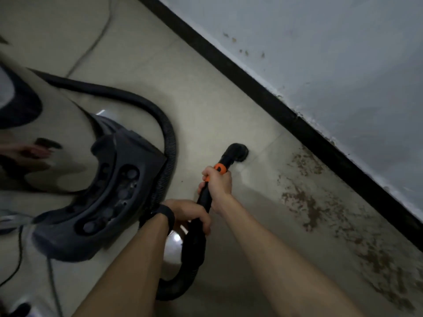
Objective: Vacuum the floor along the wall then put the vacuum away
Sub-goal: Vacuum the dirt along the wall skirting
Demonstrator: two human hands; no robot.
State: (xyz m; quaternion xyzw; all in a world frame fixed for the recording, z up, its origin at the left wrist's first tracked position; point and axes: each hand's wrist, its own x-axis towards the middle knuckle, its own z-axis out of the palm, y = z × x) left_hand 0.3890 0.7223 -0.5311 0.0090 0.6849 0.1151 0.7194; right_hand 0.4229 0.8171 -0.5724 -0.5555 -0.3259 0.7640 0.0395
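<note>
On the pale tiled floor [206, 99] stands a dark grey canister vacuum [114, 191]; the round nozzle [238, 152] of its black wand [204, 196] rests on the tiles near brown dirt [309, 207]. The right hand [218, 184] grips the wand below its orange collar, the left hand [190, 216] wraps it lower down

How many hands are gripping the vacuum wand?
2. The right hand grips the wand just below its orange collar; the left hand grips it lower, nearer the person.
</note>
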